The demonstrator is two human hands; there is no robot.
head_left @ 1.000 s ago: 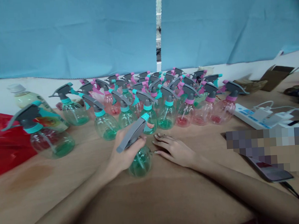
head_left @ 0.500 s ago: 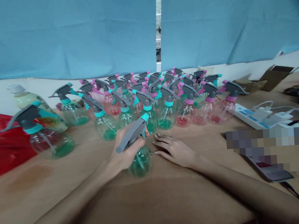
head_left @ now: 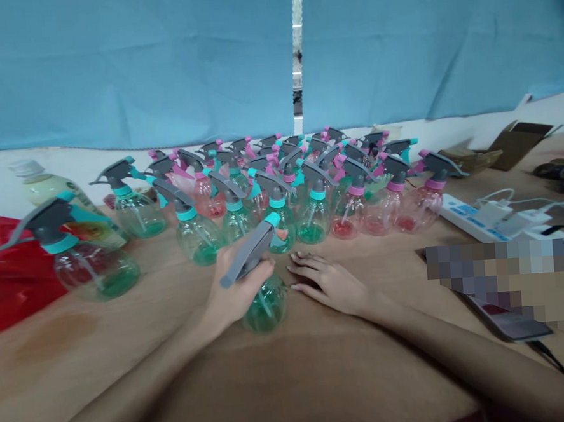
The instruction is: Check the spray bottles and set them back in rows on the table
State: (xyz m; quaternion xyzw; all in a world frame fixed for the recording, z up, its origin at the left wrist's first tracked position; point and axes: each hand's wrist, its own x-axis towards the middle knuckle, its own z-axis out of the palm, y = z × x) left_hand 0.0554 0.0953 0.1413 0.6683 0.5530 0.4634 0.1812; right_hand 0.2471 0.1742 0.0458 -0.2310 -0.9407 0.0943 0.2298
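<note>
My left hand (head_left: 234, 290) is wrapped round the neck of a spray bottle (head_left: 265, 307) with a clear green body and a grey and teal trigger head. The bottle stands upright on the brown table (head_left: 292, 376), its nozzle facing away to the right. To the right of it, my right hand (head_left: 332, 284) rests palm down on the table, fingers spread, touching no bottle. Behind both hands stand several more spray bottles with teal or pink trims, among them a green one (head_left: 311, 225) and a pink one (head_left: 347, 223).
A separate green spray bottle (head_left: 97, 276) is at the left, beside a red plastic bag (head_left: 18, 278) and a capped bottle (head_left: 54, 187). On the right lie a white power strip (head_left: 468, 215) with plugs, a phone (head_left: 518, 324) on a cable and an open cardboard box (head_left: 521, 145).
Almost nothing differs. The left hand's fingers on the trigger side have shifted slightly, and the whole view has moved a little. The bottle and my right hand keep their places.
</note>
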